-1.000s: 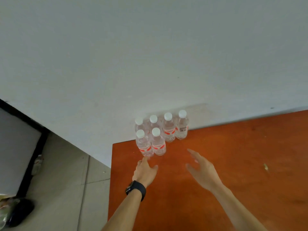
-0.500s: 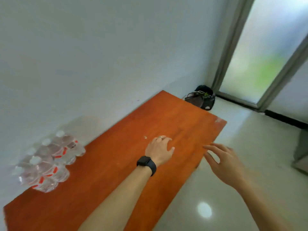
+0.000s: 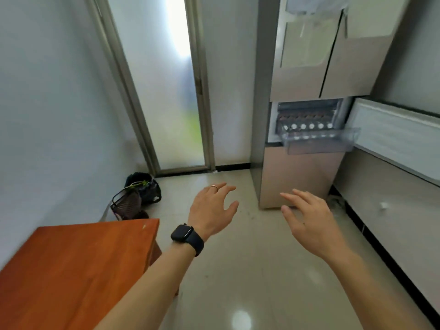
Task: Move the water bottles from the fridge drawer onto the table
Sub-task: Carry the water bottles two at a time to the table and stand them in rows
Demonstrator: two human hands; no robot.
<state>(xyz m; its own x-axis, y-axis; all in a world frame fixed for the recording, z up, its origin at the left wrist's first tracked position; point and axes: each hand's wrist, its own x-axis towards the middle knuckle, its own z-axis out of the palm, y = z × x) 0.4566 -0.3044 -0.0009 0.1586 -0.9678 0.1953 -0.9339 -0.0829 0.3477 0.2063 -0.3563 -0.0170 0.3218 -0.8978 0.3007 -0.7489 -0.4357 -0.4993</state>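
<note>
1. Both of your hands are free and hold nothing. Your left hand [image 3: 212,208], the one with the black watch [image 3: 187,236] and a ring [image 3: 214,186], has its fingers spread and loosely bent. Your right hand [image 3: 309,222] is the same, fingers apart and pointing ahead.
2. The water bottles [image 3: 307,126] are ahead of both hands and up to the right, well apart from them. They stand in the clear fridge drawer [image 3: 319,141], which juts out from the fridge [image 3: 297,175].
3. Only the white caps show clearly, in a row running across the drawer. From that I judge the bottles stand upright, long axis vertical, so you would take them from above or round the neck.
4. Your right hand is the nearer one to the drawer. Your left must cross further over.
5. The table [image 3: 78,265] is below and to the left of your left hand, an orange-brown wooden top with its corner near your left forearm.
6. Under both hands is a glossy pale tiled floor [image 3: 250,270]. A frosted glass door [image 3: 171,91] is ahead of your left hand, a dark basket [image 3: 128,203] to its left, and a counter [image 3: 392,144] beyond your right hand.
</note>
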